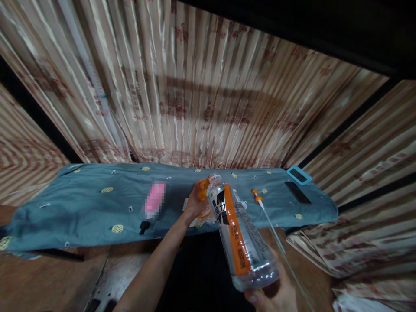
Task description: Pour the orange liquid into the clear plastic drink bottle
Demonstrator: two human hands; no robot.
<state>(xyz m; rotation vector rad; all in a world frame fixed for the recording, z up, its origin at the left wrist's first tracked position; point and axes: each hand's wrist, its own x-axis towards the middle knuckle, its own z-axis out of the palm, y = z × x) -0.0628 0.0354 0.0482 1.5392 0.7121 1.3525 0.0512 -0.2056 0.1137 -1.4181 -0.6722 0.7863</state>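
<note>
My right hand [279,292] grips the base of a clear plastic bottle [231,225] with an orange and silver label. The bottle is tilted, its base toward me and its neck pointing away. At the neck, my left hand [194,200] is closed around a small translucent orange container [203,189], close against the bottle's mouth; whether they touch, I cannot tell. Behind and below the hands, a white and orange packet [198,222] lies partly hidden on the cloth. To the right rests an orange-topped pump [257,196] with a long thin tube hanging over the edge.
A teal patterned cloth [97,212] covers the narrow table. On its left lies a blurred pink bottle [155,198] with a black cap. A dark phone [297,193] and a blue-framed device [299,175] lie at the right end. Striped curtains [195,95] hang behind.
</note>
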